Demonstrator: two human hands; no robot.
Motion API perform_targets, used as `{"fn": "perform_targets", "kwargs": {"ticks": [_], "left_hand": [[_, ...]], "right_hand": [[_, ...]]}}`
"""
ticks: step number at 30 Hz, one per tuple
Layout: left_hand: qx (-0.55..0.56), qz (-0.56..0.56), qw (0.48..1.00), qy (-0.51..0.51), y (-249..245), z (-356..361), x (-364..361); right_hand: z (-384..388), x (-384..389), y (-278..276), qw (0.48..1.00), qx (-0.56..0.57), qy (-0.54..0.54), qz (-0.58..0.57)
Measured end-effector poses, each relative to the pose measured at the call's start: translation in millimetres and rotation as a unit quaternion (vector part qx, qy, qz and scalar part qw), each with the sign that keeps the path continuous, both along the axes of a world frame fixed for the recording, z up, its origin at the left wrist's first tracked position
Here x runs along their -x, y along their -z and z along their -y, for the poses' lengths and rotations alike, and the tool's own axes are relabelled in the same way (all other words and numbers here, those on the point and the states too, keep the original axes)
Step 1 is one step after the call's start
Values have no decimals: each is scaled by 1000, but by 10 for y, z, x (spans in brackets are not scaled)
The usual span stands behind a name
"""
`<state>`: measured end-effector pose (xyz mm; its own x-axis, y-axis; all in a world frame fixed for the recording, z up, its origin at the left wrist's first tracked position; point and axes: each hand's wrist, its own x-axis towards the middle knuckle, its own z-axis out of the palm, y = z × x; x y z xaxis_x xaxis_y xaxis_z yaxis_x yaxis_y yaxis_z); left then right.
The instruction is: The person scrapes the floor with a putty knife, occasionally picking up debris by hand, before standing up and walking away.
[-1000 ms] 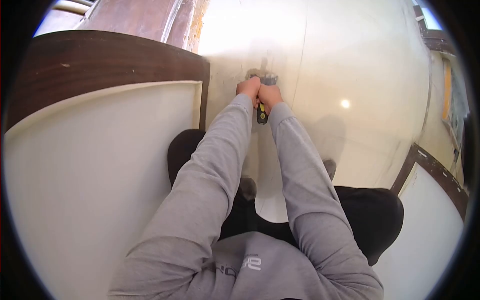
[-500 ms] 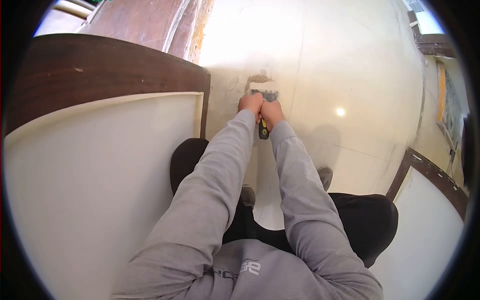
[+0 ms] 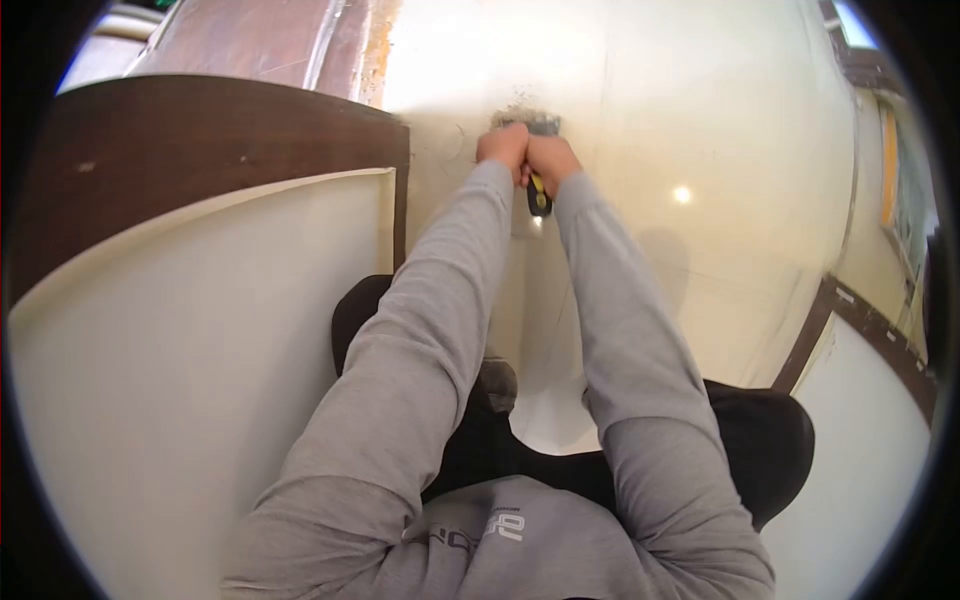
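Both my hands are closed together round a scraper with a black and yellow handle (image 3: 540, 198). My left hand (image 3: 503, 148) is on the left side of the tool, and my right hand (image 3: 551, 160) presses against it from the right. The handle end sticks out below my hands, toward me. Beyond them the wide dark blade (image 3: 543, 125) lies at the pale floor (image 3: 640, 120). Brownish debris (image 3: 515, 108) is on the floor around the blade's far edge. My fingers hide most of the handle.
A dark brown wooden frame with a white panel (image 3: 230, 135) stands on the left, and a similar frame (image 3: 860, 315) on the right. At the top left is a reddish-brown surface (image 3: 240, 40). My shoe (image 3: 497, 385) is below my hands.
Both hands and the scraper have moved forward, away from my body. The blade has reached the brownish patch, and the debris now looks more scattered.
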<state>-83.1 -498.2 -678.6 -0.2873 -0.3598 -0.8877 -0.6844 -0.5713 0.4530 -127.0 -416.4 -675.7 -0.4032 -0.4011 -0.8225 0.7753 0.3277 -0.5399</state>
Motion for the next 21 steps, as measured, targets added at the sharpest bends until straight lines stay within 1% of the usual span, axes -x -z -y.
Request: {"fn": "perform_targets", "kwargs": {"ticks": [2,3,5,6,7,9,10,11,13,14,15,16,17,19,20,21], "left_hand": [[6,-23,996,-82,-60,9,90],[6,-29,996,-80,-98,-10,70],[45,48,997,-47,-213,-95,-30],[44,48,997,-50,-206,-63,-12],[44,40,997,-50,-187,-63,-36],[45,14,998,-42,-36,-36,0],[27,-44,999,12,46,71,42],[7,-52,997,-53,37,125,163],[-4,-48,996,-77,-47,190,249],[-2,-49,996,-76,-126,109,182],[15,-25,996,-79,-183,-9,74],[32,-1,996,-83,-207,-79,20],[30,-1,996,-86,-143,-112,-36],[83,61,993,-58,-99,-162,-113],[39,30,996,-74,-153,-140,-57],[40,29,996,-72,-125,-94,-67]], "right_hand": [[58,77,-45,1000,5,-4,-26],[62,37,-86,999,5,-2,-32],[-20,-146,-181,998,-28,41,-32],[-39,-199,-177,998,-40,38,-24],[-61,-190,-204,999,-42,32,-13],[-34,-17,-189,1000,14,10,-18],[33,98,-68,999,29,-26,-30],[74,148,-20,999,27,-23,-29],[215,289,-4,998,9,-50,-29],[154,215,-111,999,4,-47,-27],[86,94,-205,998,6,-50,-32],[-9,-46,-252,1000,-5,-10,-18],[-69,-160,-271,999,-18,30,1],[-84,-181,-273,1000,-9,26,2],[-92,-148,-276,1000,1,28,1],[-57,-134,-258,1000,2,30,0]]}}
